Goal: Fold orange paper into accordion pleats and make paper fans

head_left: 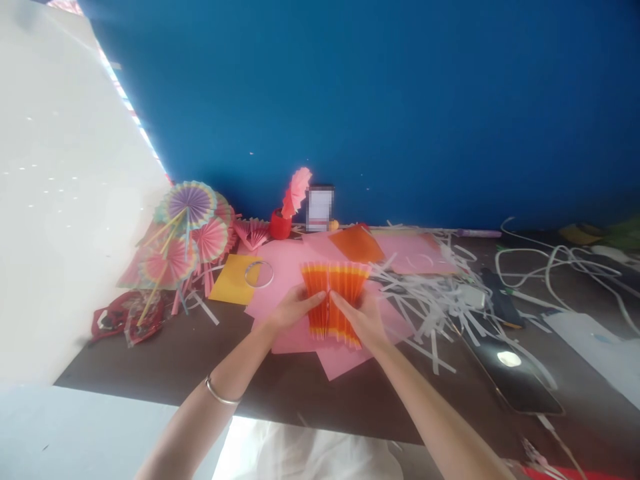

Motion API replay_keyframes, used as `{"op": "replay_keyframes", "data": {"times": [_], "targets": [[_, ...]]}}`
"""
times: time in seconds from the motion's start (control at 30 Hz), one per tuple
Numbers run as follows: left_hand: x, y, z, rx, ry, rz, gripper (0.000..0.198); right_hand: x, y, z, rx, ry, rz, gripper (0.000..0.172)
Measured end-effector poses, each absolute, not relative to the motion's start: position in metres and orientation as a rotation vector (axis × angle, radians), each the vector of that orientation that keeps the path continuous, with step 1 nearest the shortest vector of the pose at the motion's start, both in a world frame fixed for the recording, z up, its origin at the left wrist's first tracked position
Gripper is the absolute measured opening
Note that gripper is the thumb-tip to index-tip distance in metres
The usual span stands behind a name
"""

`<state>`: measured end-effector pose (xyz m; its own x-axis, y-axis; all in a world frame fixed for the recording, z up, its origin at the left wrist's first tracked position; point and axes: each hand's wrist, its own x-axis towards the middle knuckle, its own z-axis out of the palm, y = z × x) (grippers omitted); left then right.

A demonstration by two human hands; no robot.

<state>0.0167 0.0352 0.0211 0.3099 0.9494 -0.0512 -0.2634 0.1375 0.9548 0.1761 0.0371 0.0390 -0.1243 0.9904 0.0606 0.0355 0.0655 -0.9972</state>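
Observation:
An orange pleated paper fan [345, 283] with yellow and pink bands at its ends is held upright above pink paper sheets [280, 260]. My left hand [290, 308] grips its left half, thumb near the middle seam. On the other side my right hand [364, 317] grips the right half, its thumb also pressed close to the seam. The pleats spread a little towards the top and bottom and draw in at the middle. Most of my fingers are hidden behind the paper.
Finished paper fans [187, 203] lean at the left, above a red bundle [150, 313]. A yellow sheet [230, 280] bears a tape ring [259, 273]. White paper strips [430, 307], a phone [515, 373] and cables [550, 267] lie right. A red pot [281, 225] stands by the blue wall.

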Motion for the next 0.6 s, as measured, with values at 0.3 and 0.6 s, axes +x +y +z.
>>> {"op": "replay_keyframes", "data": {"times": [0.3, 0.6], "targets": [[0.0166, 0.0333, 0.0285, 1.080, 0.950, 1.039, 0.042, 0.1750, 0.0373, 0.0431, -1.153, -1.326, 1.256, 0.033], [0.0145, 0.0346, 0.0218, 1.058, 1.068, 1.083, 0.041, 0.1763, 0.0398, 0.0407, -1.314, -1.289, 1.052, 0.032]]}}
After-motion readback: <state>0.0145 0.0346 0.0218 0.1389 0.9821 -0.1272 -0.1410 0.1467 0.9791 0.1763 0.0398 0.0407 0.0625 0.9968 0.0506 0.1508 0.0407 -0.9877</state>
